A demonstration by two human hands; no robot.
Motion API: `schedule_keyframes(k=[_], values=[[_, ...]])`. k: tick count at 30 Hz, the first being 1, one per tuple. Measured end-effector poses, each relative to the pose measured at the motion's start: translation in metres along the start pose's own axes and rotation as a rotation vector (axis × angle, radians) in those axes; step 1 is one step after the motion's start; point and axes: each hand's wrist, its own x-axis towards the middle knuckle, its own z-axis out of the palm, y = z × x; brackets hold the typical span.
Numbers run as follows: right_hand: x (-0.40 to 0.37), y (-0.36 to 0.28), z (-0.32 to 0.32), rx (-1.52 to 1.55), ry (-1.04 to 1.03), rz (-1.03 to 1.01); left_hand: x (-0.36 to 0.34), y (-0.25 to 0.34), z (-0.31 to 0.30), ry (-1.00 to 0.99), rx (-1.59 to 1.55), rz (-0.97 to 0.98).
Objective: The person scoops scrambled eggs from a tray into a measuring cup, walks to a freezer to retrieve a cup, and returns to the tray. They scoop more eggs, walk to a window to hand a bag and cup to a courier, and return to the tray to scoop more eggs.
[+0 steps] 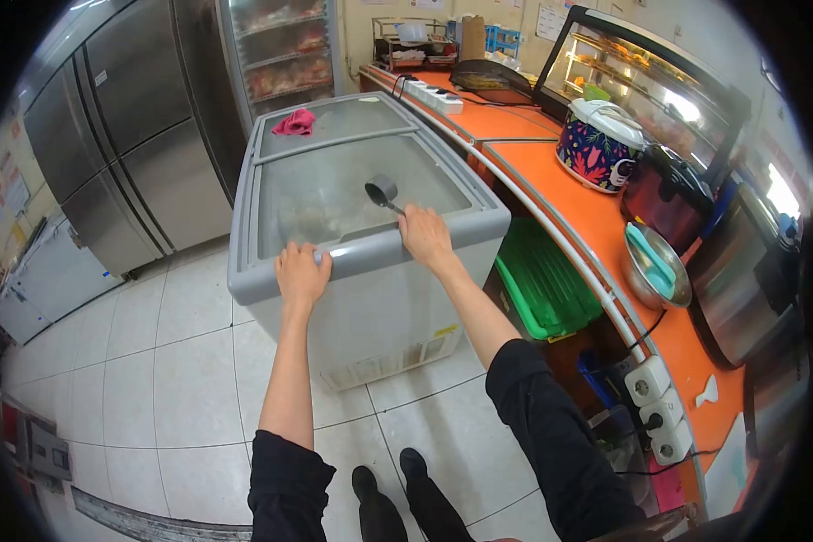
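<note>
A chest freezer [397, 298] with a grey rim and glass sliding lids stands in front of me. My left hand [302, 275] is at its front rim, fingers curled over the edge. A small pale piece shows beside those fingers; I cannot make out what it is. To the right, my right hand [425, 237] rests at the same rim, closed around the handle of a dark grey scoop [382, 189]. The scoop's round cup is over the glass lid [334, 185]. A pink cloth [294, 123] lies crumpled on the far part of the freezer top.
An orange counter [524, 163] runs along the right, bearing a patterned rice cooker [601, 144], a metal bowl [657, 266] and a glass food display [641, 81]. Below it sits a green crate [546, 280]. Steel refrigerators [131, 126] stand at left; white floor tiles [190, 388] surround my feet.
</note>
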Motion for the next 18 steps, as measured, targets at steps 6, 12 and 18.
schedule_keyframes(k=[6,12,18], values=[[-0.048,-0.02,-0.039,0.067,-0.01,0.04,-0.048,0.007,-0.031,-0.005,-0.031,-0.012],[-0.113,-0.052,-0.082,0.163,0.027,0.151,-0.115,0.023,-0.086,0.01,-0.13,-0.039],[-0.185,-0.086,-0.132,0.156,-0.003,0.173,-0.188,0.039,-0.168,-0.145,-0.169,-0.041]])
